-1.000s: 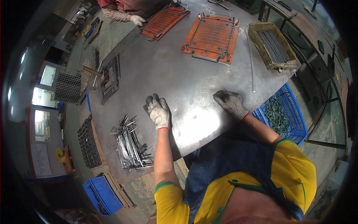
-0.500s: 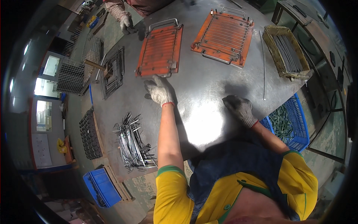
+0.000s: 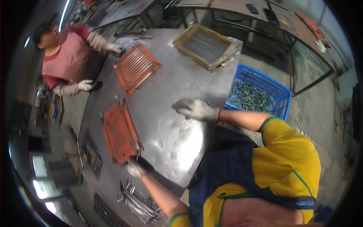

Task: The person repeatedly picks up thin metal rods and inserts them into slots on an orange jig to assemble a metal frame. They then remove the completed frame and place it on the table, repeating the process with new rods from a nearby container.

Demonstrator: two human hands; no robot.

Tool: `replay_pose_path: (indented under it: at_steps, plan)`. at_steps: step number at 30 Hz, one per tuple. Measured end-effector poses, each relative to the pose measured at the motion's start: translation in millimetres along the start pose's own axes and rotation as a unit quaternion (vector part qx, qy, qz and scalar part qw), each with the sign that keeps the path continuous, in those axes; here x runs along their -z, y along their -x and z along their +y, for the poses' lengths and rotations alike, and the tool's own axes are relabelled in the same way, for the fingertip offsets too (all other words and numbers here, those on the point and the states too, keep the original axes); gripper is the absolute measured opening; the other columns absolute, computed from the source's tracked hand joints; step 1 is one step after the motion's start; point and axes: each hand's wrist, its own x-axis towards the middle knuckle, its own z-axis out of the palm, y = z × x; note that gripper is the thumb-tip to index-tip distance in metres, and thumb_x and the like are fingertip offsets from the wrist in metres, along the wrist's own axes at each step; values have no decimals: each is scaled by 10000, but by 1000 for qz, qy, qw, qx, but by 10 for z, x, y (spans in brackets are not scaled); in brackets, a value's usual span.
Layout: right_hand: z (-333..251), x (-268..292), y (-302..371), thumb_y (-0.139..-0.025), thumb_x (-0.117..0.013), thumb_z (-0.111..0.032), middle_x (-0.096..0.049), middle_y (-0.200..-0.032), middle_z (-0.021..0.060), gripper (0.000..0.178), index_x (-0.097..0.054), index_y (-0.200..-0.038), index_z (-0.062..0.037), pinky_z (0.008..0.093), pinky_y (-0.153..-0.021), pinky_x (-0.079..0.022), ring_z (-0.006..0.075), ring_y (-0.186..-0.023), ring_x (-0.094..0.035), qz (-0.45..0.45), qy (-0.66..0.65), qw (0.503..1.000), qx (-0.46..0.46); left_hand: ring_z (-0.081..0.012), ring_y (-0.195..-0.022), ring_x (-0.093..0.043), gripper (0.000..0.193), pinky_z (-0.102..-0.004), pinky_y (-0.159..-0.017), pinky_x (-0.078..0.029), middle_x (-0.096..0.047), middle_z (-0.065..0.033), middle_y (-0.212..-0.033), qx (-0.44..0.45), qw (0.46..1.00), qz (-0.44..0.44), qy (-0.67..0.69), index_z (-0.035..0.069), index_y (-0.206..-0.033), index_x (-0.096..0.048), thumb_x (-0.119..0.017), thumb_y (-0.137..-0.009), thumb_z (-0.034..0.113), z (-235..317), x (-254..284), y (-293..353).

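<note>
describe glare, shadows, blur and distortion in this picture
Head view: white glare on the metal table; head view: dark shadow right of the left forearm; head view: right hand and metal rods look soft; head view: black corners, bowed edges.

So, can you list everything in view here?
Table: one, grey metal, centre
Near plate: one, orange, table's left side
Far plate: one, orange with grey bars, table's far side
Box: one, yellowish, table's far right
Rods: uncounted, grey, inside box
Basket: one, blue, right of table
Strands: uncounted, green, in basket
Bent rods: uncounted, silvery, table's near left
Frames: uncounted, dark, table's left edge
Bench: at least one, brownish, upper right
Co-worker: one, reddish clothing, upper left
Left background: too blurred to list
Apron: one, dark blue, bottom centre
Left hand: one, whitish glove, at near plate's edge
Right hand: one, whitish glove, over table
</note>
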Motion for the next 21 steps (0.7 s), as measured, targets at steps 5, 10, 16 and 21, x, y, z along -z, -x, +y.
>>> replay_pose_path:
  at_steps: [5, 10, 16, 21]
  plan:
    - [281, 1190, -602, -959, -459, -367, -625, -1112, 184, 396, -607, -1129, -42, 413, -823, -528, 307, -987, -641, 150, 186, 969, -55, -337, -871, -671, 261, -414, -706, -528, -672, -219, -975, 90, 947, 125, 283, 21, -972, -667, -532, -914, 237, -427, -586, 552]
    - [990, 1671, -919, -852, -588, -447, -700, -978, 182, 427, -716, -996, -67, 450, -790, -538, 328, -934, -681, -4, 356, 879, -318, -327, -956, -672, 451, -385, -773, -528, -666, -185, -1096, 161, 947, -54, 272, 72, -1259, -559, -598, -849, 254, -496, -431, 972]
    - [1767, 1240, -1098, -836, -552, -156, -723, -957, 142, 227, -749, -927, -89, 491, -633, -533, 341, -856, -703, -18, 496, 839, -222, -366, -1032, -652, 745, -434, -822, -510, -647, -214, -1164, 288, 918, -45, 269, 111, -1455, -378, -624, -796, 358, -519, -231, 1218]
    - [1582, 1177, -1215, -815, -583, -139, -715, -969, 173, 221, -748, -952, -86, 478, -657, -545, 336, -906, -701, -4, 487, 835, -258, -394, -1011, -649, 816, -474, -817, -496, -648, -226, -1147, 311, 919, -59, 234, 115, -1478, -315, -615, -790, 436, -665, -263, 1307]
